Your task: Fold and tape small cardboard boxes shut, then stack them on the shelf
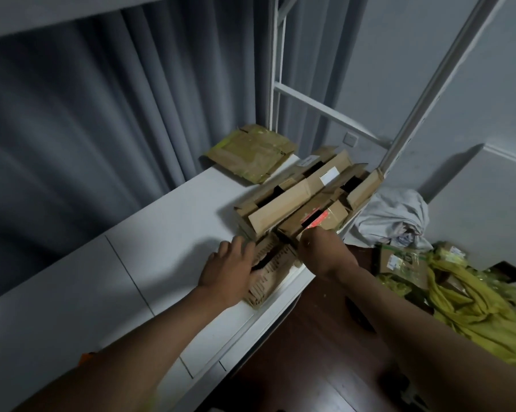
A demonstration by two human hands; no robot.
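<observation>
Head view looks down on a white shelf top [167, 233] running from lower left toward the centre of the frame, where both arms meet at a small brown cardboard box with ragged corrugated flaps [270, 270], lying just below centre at the shelf's right edge. The left hand [228, 272] lies flat on the box's left side, fingers straight and spread, pressing rather than grasping. The right hand [319, 251] is curled at the box's far right corner; it appears to pinch a flap there, though its fingertips are hidden and I cannot tell for sure.

Just above, a pile of long open cardboard boxes [304, 194] touches the small one, and a flattened brown cardboard sheet with green tape [251, 153] lies further up beside the grey curtain [87, 114]. No tape roll is visible.

To my eye the step is folding the flaps shut. It would go best with the left palm holding the box steady against the shelf, while the right brings each flap down along its crease, not the torn fluting. The box sits near the edge, so sliding it inward first looks wise.
</observation>
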